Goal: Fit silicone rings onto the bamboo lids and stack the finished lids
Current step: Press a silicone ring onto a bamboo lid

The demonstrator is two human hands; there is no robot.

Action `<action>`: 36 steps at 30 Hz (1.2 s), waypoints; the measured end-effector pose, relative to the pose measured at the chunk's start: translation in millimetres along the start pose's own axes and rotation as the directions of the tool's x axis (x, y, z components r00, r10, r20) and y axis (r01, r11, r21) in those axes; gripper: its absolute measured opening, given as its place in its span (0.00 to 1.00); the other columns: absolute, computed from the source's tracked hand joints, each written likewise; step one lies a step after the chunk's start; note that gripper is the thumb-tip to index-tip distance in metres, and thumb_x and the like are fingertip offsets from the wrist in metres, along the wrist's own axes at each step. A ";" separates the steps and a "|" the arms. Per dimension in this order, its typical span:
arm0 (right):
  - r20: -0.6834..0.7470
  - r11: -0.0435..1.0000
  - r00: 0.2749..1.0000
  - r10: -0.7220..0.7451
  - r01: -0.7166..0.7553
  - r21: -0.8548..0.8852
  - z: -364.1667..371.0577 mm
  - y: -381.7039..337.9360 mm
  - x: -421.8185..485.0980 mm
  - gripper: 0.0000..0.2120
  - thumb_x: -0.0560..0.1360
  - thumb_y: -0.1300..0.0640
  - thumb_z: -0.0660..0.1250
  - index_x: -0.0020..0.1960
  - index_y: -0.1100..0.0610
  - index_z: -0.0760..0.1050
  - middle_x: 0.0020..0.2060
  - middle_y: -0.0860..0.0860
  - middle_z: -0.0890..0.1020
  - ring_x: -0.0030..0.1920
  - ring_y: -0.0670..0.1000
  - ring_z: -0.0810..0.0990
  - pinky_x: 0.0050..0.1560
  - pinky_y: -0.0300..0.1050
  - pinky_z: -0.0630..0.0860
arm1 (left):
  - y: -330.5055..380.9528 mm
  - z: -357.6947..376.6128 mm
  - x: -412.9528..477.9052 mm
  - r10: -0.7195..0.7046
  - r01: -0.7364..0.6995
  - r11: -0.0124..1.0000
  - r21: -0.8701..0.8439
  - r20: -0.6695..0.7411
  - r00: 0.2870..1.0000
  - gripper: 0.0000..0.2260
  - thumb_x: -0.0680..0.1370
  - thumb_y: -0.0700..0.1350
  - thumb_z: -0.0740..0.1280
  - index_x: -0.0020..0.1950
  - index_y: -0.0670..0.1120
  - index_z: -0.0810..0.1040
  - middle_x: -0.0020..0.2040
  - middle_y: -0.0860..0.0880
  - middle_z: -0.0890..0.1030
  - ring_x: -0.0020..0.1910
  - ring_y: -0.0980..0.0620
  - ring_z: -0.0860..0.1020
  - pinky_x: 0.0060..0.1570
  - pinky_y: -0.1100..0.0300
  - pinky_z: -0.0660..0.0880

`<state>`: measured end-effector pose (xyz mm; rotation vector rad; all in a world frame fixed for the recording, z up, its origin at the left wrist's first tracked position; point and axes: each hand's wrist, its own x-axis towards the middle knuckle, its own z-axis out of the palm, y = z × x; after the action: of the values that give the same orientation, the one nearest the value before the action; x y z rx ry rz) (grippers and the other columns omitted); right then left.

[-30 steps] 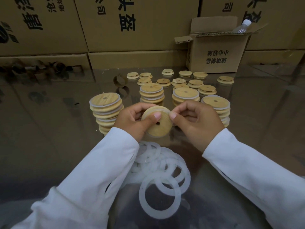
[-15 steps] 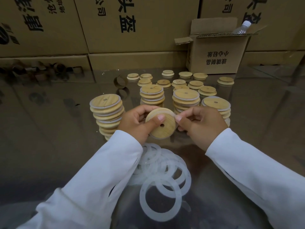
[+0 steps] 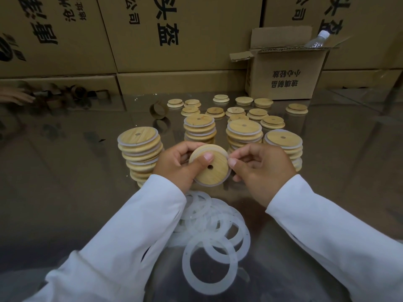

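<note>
My left hand (image 3: 174,164) grips a round bamboo lid (image 3: 212,171) with a centre hole, thumb pressed on its face. A translucent silicone ring shows around the lid's rim. My right hand (image 3: 261,168) pinches that ring at the lid's right edge. Below my hands, several loose silicone rings (image 3: 214,234) lie in a pile on the glossy table. Behind my hands stand several stacks of ringed lids: one at the left (image 3: 140,153), two in the middle (image 3: 199,129) (image 3: 244,132), one at the right (image 3: 284,147).
Several single bare lids (image 3: 257,113) lie scattered farther back. A cardboard tape core (image 3: 158,110) stands left of them. An open carton (image 3: 285,70) holding a plastic bottle (image 3: 317,39) stands back right. Large cartons (image 3: 174,33) wall off the back. Another person's hand (image 3: 13,97) shows at far left.
The lid has tilted so more of its face points at me, and the ring now sits further around its rim. My right hand's pinch has shifted along the lid's right edge.
</note>
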<state>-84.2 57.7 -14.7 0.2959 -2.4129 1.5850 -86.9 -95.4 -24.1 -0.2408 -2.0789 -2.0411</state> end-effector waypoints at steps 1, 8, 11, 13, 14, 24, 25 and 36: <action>0.007 1.000 1.000 0.002 -0.002 0.012 0.5 -0.2 -0.1 0.12 0.72 0.62 0.69 0.35 0.48 0.75 0.30 0.47 0.80 0.26 0.42 0.78 0.38 0.38 0.77 | 0.3 0.0 0.4 0.008 -0.007 1.000 0.005 -0.002 1.000 0.06 0.72 0.37 0.68 0.45 0.47 0.78 0.40 0.49 0.82 0.36 0.59 0.80 0.36 0.65 0.78; 0.031 0.998 0.999 0.038 -0.040 0.055 1.1 5.6 0.5 0.07 0.71 0.58 0.71 0.44 0.48 0.75 0.34 0.46 0.80 0.36 0.48 0.81 0.45 0.47 0.78 | -4.4 0.3 1.8 -0.068 0.067 0.997 -0.030 -0.064 0.996 0.05 0.73 0.38 0.68 0.44 0.47 0.79 0.38 0.49 0.83 0.38 0.52 0.81 0.40 0.58 0.80; 0.142 0.993 0.985 0.100 -0.108 0.050 6.2 7.7 -1.0 0.07 0.71 0.55 0.70 0.47 0.50 0.74 0.36 0.48 0.81 0.39 0.52 0.82 0.49 0.52 0.79 | -5.6 0.5 2.9 -0.129 0.124 0.990 -0.068 -0.079 0.989 0.04 0.73 0.38 0.67 0.44 0.47 0.80 0.37 0.48 0.83 0.40 0.48 0.81 0.48 0.49 0.78; 0.169 0.983 0.975 0.147 -0.163 0.082 8.0 9.1 -1.2 0.04 0.71 0.56 0.71 0.43 0.51 0.75 0.32 0.48 0.82 0.33 0.49 0.81 0.46 0.51 0.80 | -4.7 1.3 2.8 -0.124 0.121 0.992 -0.045 -0.068 0.990 0.05 0.74 0.38 0.67 0.48 0.46 0.79 0.40 0.48 0.83 0.41 0.49 0.81 0.49 0.50 0.79; 0.163 0.977 0.972 0.170 -0.188 0.098 7.9 9.9 -0.6 0.04 0.71 0.56 0.71 0.42 0.51 0.75 0.29 0.48 0.81 0.30 0.47 0.80 0.43 0.49 0.80 | -3.8 2.2 2.4 -0.107 0.106 0.994 -0.020 -0.067 0.992 0.08 0.74 0.39 0.67 0.52 0.44 0.78 0.42 0.49 0.83 0.42 0.52 0.81 0.48 0.55 0.79; 0.045 0.944 0.953 0.300 -0.304 0.126 19.6 12.3 10.0 0.07 0.72 0.57 0.70 0.40 0.53 0.72 0.21 0.48 0.79 0.24 0.46 0.79 0.32 0.43 0.79 | 4.9 3.5 -1.8 0.263 -0.236 0.949 0.209 -0.115 0.958 0.13 0.76 0.33 0.63 0.55 0.49 0.72 0.50 0.53 0.77 0.53 0.60 0.75 0.48 0.73 0.72; 0.026 0.934 0.949 0.315 -0.315 0.168 23.2 11.1 11.4 0.07 0.72 0.57 0.70 0.41 0.53 0.71 0.20 0.48 0.79 0.26 0.48 0.80 0.37 0.47 0.81 | 4.6 2.8 -1.1 0.274 -0.240 0.945 0.223 -0.135 0.952 0.13 0.76 0.33 0.63 0.53 0.50 0.73 0.48 0.53 0.77 0.51 0.59 0.76 0.48 0.71 0.74; 0.010 0.930 0.941 0.337 -0.335 0.150 42.7 4.4 12.6 0.08 0.70 0.61 0.67 0.42 0.51 0.70 0.38 0.52 0.82 0.43 0.55 0.82 0.50 0.55 0.79 | -10.4 -1.0 2.9 0.151 -0.137 0.855 0.500 0.012 0.988 0.11 0.77 0.35 0.62 0.46 0.52 0.76 0.44 0.58 0.77 0.45 0.61 0.74 0.42 0.81 0.66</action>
<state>-101.2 19.7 -31.0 -0.1141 -2.4350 1.9062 -92.4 -96.8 -33.3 -0.2647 -2.3993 -1.3462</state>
